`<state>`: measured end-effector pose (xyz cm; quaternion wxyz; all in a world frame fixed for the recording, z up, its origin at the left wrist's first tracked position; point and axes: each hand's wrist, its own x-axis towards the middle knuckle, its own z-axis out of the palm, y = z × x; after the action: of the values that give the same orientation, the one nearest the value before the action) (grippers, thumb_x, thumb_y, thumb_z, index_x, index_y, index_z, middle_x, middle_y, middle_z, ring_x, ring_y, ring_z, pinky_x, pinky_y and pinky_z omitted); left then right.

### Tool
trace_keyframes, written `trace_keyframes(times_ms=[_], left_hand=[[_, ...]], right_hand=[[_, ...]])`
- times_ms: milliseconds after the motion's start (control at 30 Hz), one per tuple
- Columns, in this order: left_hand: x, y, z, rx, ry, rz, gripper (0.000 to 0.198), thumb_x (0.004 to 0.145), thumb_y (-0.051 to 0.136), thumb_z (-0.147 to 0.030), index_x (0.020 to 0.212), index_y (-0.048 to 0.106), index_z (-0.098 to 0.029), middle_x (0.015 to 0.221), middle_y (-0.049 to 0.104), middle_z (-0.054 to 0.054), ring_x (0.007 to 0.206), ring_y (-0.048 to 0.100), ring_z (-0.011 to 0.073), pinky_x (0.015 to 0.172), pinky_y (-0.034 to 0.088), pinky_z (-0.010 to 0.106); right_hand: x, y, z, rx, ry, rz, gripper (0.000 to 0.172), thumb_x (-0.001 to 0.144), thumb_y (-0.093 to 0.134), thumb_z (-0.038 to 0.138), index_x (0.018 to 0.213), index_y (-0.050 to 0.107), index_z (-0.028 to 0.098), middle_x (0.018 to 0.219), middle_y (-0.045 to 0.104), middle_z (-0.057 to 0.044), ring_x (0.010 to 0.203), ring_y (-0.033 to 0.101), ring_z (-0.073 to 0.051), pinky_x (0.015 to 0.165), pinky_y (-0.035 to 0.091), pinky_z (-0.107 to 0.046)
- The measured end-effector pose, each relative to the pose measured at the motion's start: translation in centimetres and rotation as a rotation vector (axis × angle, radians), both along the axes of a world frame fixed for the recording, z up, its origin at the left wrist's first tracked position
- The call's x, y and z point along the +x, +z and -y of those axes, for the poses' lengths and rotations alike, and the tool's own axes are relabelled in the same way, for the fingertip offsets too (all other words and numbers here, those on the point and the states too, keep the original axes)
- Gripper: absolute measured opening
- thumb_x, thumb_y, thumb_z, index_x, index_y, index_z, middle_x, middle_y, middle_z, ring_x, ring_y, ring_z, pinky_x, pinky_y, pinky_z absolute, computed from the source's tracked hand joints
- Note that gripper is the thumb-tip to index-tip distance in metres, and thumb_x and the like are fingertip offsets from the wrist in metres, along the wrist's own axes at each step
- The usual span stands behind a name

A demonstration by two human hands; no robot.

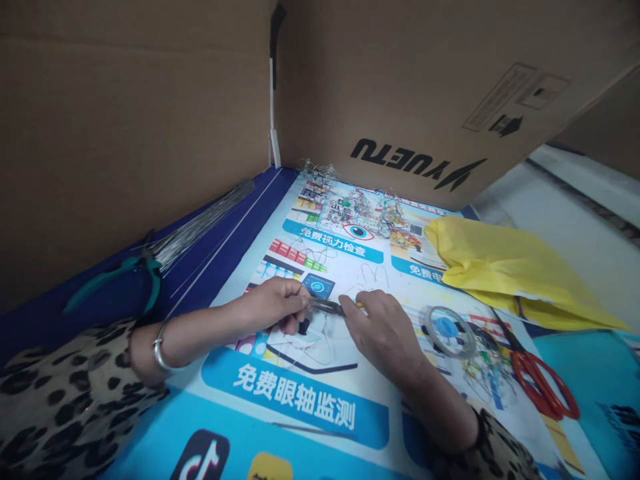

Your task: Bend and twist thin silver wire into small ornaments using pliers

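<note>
My right hand (385, 331) is wrapped round a pair of pliers (327, 305), its dark narrow jaws pointing left. At the tip of the jaws, the thumb and fingers of my left hand (279, 303) pinch a thin wire. Fine bent wire (327, 333) hangs in loops below the jaws, over the printed sheet (295, 417); its exact shape is hard to make out. My fingers hide the piece between them, and my right palm covers most of the pliers' handles.
Teal-handled pliers (113, 273) lie at left beside a bundle of straight wires (205, 223). Tangled wire pieces (370, 207) sit at the back. At right are a roll of clear tape (467, 343), red-handled scissors (545, 387) and a yellow bag (515, 267). Cardboard walls (400, 73) stand behind.
</note>
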<state>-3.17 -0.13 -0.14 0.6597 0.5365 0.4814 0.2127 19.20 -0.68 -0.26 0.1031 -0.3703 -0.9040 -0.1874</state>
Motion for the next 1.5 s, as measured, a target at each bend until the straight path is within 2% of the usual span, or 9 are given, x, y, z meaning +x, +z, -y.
trace_keyframes(times_ms=[267, 467, 733, 1067, 1300, 1500], left_hand=[[0.0, 0.2, 0.0, 0.008, -0.012, -0.025, 0.026, 0.082, 0.048, -0.04, 0.071, 0.051, -0.017, 0.046, 0.053, -0.004, 0.038, 0.042, 0.0076, 0.038, 0.026, 0.018], [0.0, 0.0, -0.1, 0.015, -0.012, -0.029, 0.02, 0.08, 0.048, -0.035, 0.072, 0.052, -0.017, 0.046, 0.053, -0.004, 0.037, 0.043, 0.0078, 0.038, 0.027, 0.018], [0.2, 0.6, 0.1, 0.021, -0.004, -0.051, 0.021, 0.081, 0.047, -0.034, 0.067, 0.05, -0.018, 0.045, 0.051, -0.004, 0.037, 0.041, 0.0072, 0.037, 0.026, 0.018], [0.0, -0.2, 0.0, 0.033, -0.006, -0.015, 0.023, 0.08, 0.048, -0.038, 0.069, 0.049, -0.018, 0.051, 0.054, -0.003, 0.039, 0.045, 0.0077, 0.039, 0.028, 0.019], [-0.1, -0.2, -0.2, 0.012, -0.035, -0.022, 0.019, 0.078, 0.048, -0.035, 0.071, 0.05, -0.018, 0.049, 0.054, -0.004, 0.037, 0.043, 0.0075, 0.037, 0.025, 0.018], [-0.1, 0.1, -0.2, 0.012, -0.081, -0.011, 0.018, 0.08, 0.046, -0.033, 0.072, 0.049, -0.017, 0.049, 0.053, -0.005, 0.037, 0.043, 0.0067, 0.037, 0.025, 0.017]], right_hand=[[-0.3, 0.4, 0.0, -0.096, -0.038, 0.041, 0.009, 0.083, 0.05, 0.021, 0.085, 0.058, 0.019, 0.075, 0.053, -0.006, 0.073, 0.044, -0.019, 0.064, 0.028, -0.031], [-0.5, 0.4, 0.2, -0.131, -0.045, 0.041, 0.008, 0.083, 0.052, 0.024, 0.076, 0.054, 0.02, 0.073, 0.052, -0.005, 0.072, 0.043, -0.019, 0.062, 0.027, -0.031], [-0.6, 0.2, 0.2, -0.172, -0.064, 0.056, 0.011, 0.082, 0.055, 0.029, 0.076, 0.053, 0.02, 0.075, 0.052, -0.005, 0.073, 0.045, -0.02, 0.062, 0.028, -0.031], [-0.6, -0.2, 0.5, -0.177, -0.086, 0.015, 0.013, 0.084, 0.053, 0.031, 0.077, 0.052, 0.02, 0.075, 0.053, -0.004, 0.072, 0.046, -0.02, 0.06, 0.029, -0.03], [-0.4, 0.1, 0.5, -0.297, -0.053, -0.048, 0.014, 0.085, 0.051, 0.031, 0.079, 0.051, 0.019, 0.079, 0.053, -0.005, 0.076, 0.046, -0.019, 0.065, 0.03, -0.029], [-0.3, 1.1, 0.5, -0.206, -0.06, 0.066, 0.013, 0.085, 0.051, 0.032, 0.079, 0.052, 0.02, 0.076, 0.052, -0.005, 0.073, 0.043, -0.021, 0.063, 0.025, -0.032]])
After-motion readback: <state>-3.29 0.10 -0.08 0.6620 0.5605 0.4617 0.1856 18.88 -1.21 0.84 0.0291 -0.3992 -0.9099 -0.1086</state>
